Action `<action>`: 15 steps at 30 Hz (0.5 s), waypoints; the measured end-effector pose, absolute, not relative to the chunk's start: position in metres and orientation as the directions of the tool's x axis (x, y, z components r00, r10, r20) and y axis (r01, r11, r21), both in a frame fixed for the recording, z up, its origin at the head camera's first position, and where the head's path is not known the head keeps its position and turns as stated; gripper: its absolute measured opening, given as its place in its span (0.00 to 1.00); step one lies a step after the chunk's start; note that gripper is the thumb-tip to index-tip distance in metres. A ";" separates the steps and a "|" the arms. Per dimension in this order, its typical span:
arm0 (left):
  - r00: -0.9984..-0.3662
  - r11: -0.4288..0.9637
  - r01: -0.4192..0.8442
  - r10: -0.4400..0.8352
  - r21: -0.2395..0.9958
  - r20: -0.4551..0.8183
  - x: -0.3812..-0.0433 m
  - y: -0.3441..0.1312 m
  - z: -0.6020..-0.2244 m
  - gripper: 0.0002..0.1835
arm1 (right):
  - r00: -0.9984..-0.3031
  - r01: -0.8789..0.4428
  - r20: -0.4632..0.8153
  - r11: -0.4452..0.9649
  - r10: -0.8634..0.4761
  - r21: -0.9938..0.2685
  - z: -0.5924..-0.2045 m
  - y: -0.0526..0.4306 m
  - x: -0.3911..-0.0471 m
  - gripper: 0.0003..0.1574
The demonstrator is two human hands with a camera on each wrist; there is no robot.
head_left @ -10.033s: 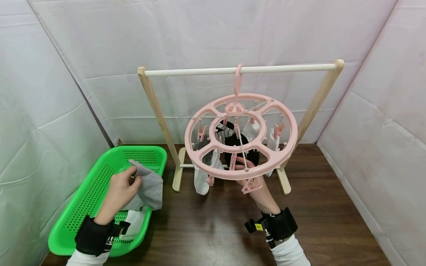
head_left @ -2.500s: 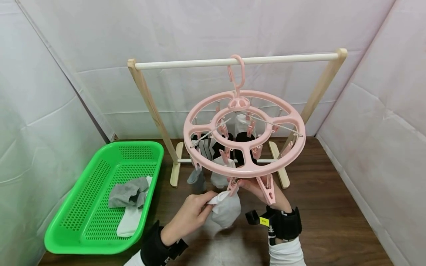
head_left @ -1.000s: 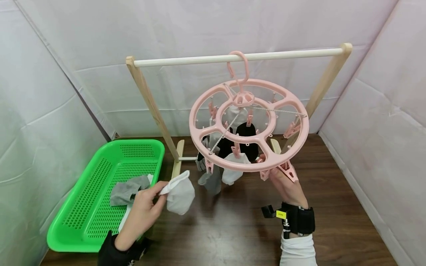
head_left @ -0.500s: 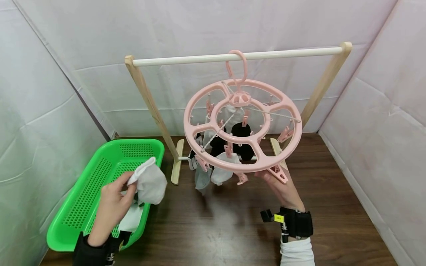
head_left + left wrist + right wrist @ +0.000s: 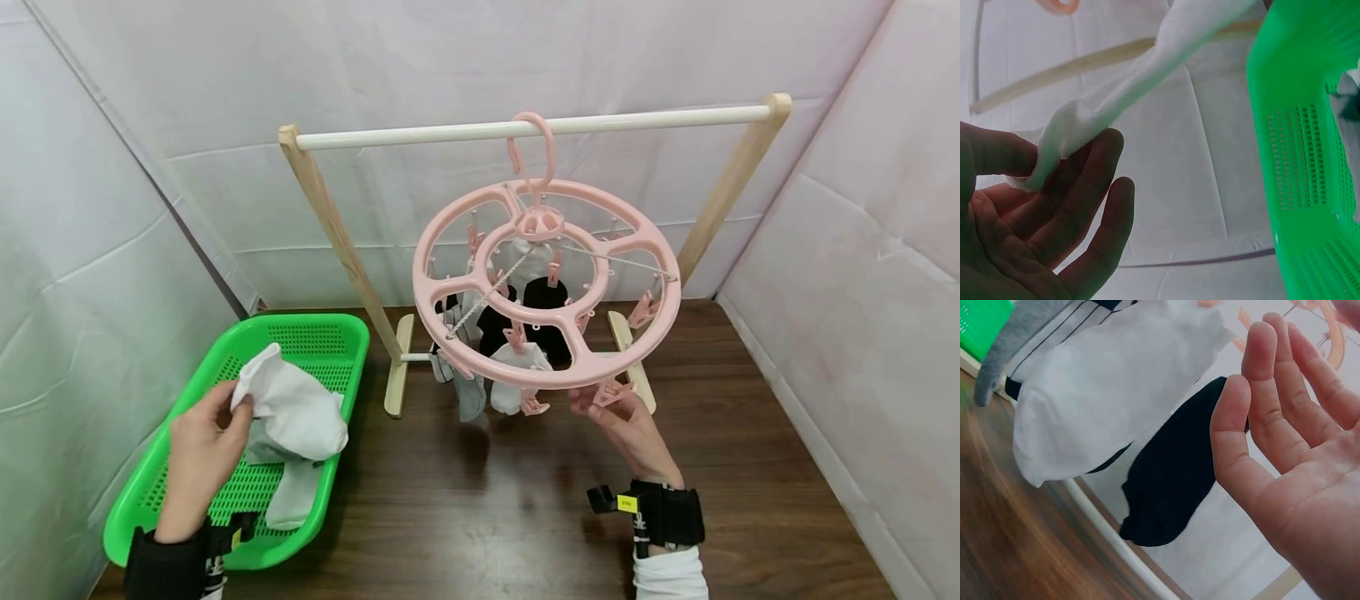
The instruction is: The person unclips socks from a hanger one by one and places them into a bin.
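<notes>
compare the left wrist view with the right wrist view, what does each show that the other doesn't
Only left wrist: the left hand pinching a loose white sock, and a gray sock in the basket.
Only right wrist: the right hand, a black sock, a striped sock, a hanging white sock and the brown wood-grain surface.
Both: parts of the green basket, the pink hanger and the white backdrop.

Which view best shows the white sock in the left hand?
The head view: the white sock shows nearly whole, over the green basket. The left wrist view shows the end in the left hand closely but crops the far end; the right wrist view misses it.
</notes>
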State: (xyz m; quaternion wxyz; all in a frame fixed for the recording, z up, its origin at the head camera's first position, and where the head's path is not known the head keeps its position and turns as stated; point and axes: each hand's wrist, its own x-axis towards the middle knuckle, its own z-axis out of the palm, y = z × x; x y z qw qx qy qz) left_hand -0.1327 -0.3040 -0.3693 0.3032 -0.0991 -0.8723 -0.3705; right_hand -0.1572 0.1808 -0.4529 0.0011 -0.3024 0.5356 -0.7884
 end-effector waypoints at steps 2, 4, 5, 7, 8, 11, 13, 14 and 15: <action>-0.801 0.705 0.382 -0.070 0.598 0.595 -0.133 -0.307 -0.370 0.11 | -0.821 -0.319 0.467 -0.415 -0.328 -0.852 -0.455 0.181 -0.156 0.21; -0.810 0.709 0.358 -0.089 0.608 0.580 -0.135 -0.309 -0.370 0.12 | -0.830 -0.311 0.451 -0.397 -0.329 -0.863 -0.456 0.181 -0.155 0.20; -0.813 0.718 0.343 -0.096 0.606 0.574 -0.136 -0.312 -0.372 0.12 | -0.834 -0.307 0.442 -0.387 -0.330 -0.869 -0.458 0.181 -0.155 0.20; -0.824 0.739 0.317 -0.096 0.595 0.558 -0.142 -0.322 -0.381 0.11 | -0.838 -0.305 0.432 -0.371 -0.334 -0.877 -0.460 0.180 -0.155 0.19; -0.826 0.735 0.317 -0.097 0.599 0.556 -0.149 -0.332 -0.394 0.12 | -0.842 -0.299 0.423 -0.363 -0.334 -0.882 -0.461 0.180 -0.155 0.18; -0.830 0.761 0.308 -0.078 0.571 0.552 -0.176 -0.372 -0.446 0.15 | -0.843 -0.306 0.419 -0.341 -0.336 -0.889 -0.465 0.179 -0.157 0.18; -0.834 0.777 0.302 -0.066 0.553 0.547 -0.194 -0.397 -0.481 0.18 | -0.847 -0.309 0.412 -0.320 -0.335 -0.896 -0.467 0.177 -0.159 0.18; -0.841 0.793 0.283 -0.066 0.540 0.537 -0.201 -0.407 -0.495 0.19 | -0.854 -0.304 0.402 -0.309 -0.330 -0.901 -0.468 0.176 -0.160 0.17; -0.844 0.801 0.279 -0.058 0.529 0.533 -0.206 -0.414 -0.504 0.20 | -0.859 -0.304 0.395 -0.296 -0.326 -0.906 -0.469 0.174 -0.161 0.16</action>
